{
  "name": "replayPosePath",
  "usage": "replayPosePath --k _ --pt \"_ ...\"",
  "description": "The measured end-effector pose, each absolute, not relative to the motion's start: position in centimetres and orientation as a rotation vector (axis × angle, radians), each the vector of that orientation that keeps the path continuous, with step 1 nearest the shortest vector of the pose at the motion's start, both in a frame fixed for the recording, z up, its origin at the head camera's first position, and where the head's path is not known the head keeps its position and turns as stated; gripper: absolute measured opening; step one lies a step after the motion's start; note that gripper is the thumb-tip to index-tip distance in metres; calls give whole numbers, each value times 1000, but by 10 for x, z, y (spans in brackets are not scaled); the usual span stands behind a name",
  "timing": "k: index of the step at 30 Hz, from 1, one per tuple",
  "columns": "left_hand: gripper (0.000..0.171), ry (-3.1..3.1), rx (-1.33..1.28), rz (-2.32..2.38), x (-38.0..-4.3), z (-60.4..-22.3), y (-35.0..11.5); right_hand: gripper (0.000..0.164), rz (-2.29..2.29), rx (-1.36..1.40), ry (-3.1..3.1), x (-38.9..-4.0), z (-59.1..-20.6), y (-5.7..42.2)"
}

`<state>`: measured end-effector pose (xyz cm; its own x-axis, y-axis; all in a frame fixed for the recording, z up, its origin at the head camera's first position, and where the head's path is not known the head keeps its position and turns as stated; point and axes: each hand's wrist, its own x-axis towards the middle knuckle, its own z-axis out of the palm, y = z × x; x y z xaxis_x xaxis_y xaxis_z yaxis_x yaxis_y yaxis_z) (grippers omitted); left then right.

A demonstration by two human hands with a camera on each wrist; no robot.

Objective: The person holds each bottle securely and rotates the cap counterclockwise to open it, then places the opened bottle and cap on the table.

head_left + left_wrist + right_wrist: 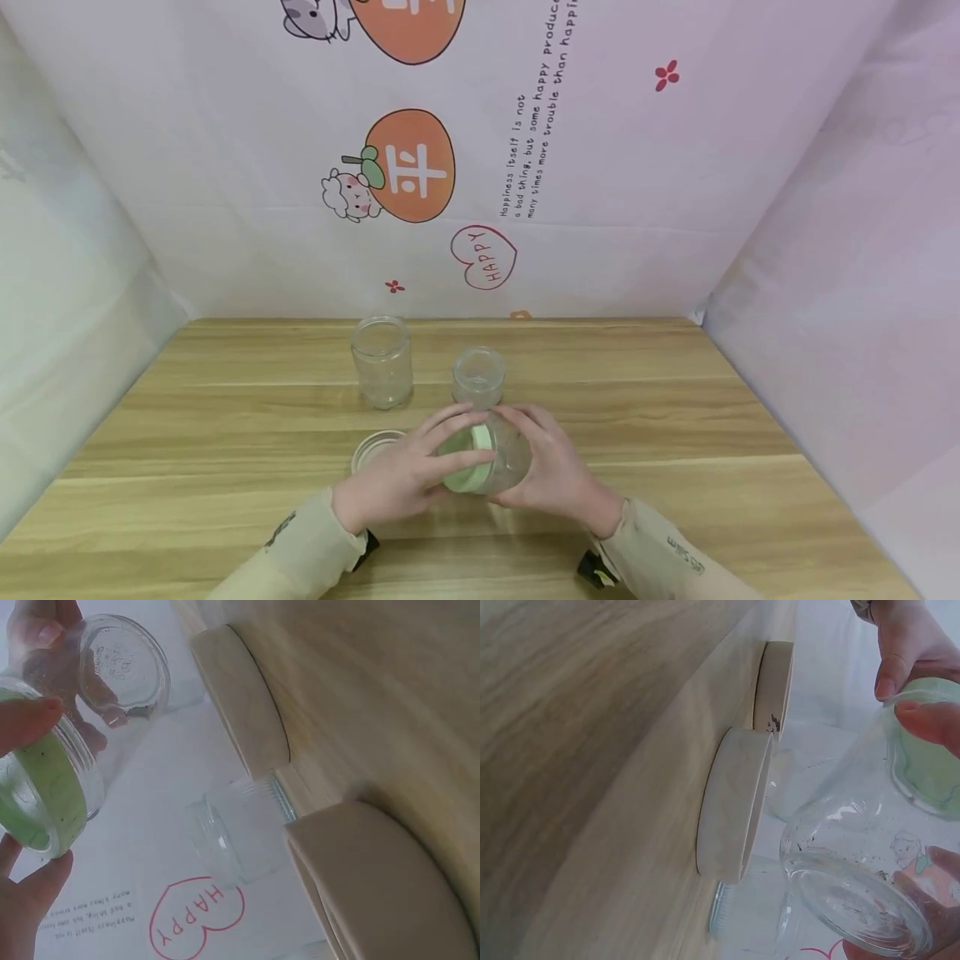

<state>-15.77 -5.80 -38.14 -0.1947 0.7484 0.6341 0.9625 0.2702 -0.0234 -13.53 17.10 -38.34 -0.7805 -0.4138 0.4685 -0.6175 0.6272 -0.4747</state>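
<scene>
A clear glass jar (513,458), tipped on its side above the table, is held between both hands. At its mouth sits a green lid (472,467), also seen as a pale green ring (52,787) beside the jar's threads in the left wrist view. My left hand (397,479) pinches the lid's rim with spread fingers and thumb. Wrapped around the jar's body is my right hand (551,467), its fingers showing through the glass in the right wrist view. Dark specks dot the inside of the jar (855,847).
An uncovered tall glass jar (382,367) stands at the back left, with a shorter glass jar (480,375) right of it. Two beige round lids (735,802) lie on the wooden table (675,400); the head view shows one beside my left hand. Printed cloth (600,167) closes the back.
</scene>
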Motion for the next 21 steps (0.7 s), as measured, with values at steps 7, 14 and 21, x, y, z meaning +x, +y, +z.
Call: replayPosePath --k 7,14,21 --pt "73 -1961 -1526 -576 -157 -379 -55 96 873 863 -2523 -134 -384 173" --pt "79 -2038 -1417 -656 -154 -383 -54 97 828 884 -2489 -135 -386 173" --pt "83 -2146 -1258 -789 -150 -381 -52 97 818 878 -2471 -135 -384 172"
